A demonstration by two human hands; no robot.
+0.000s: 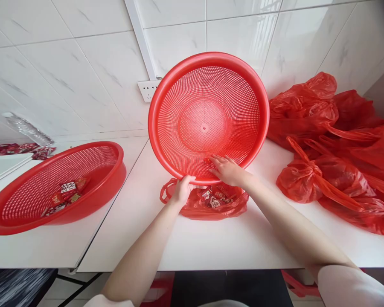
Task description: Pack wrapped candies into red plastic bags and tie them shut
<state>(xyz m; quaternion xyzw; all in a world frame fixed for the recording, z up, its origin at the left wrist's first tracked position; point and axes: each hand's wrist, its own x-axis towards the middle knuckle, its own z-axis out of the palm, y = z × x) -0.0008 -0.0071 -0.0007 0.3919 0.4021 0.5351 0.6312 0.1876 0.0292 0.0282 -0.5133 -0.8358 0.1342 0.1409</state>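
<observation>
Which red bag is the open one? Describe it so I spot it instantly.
Start at the big red mesh basket tilted up at the middle of the white table. Directly under its lower rim lies the small red bag. Unlike the knotted bags piled to the right, its mouth is open, showing wrapped sweets.

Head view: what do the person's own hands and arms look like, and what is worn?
The left hand and right hand are bare: no gloves, rings or watch show. Forearms are uncovered. A whitish right sleeve starts near the elbow; a sliver of pale left sleeve shows at the bottom edge.
</observation>
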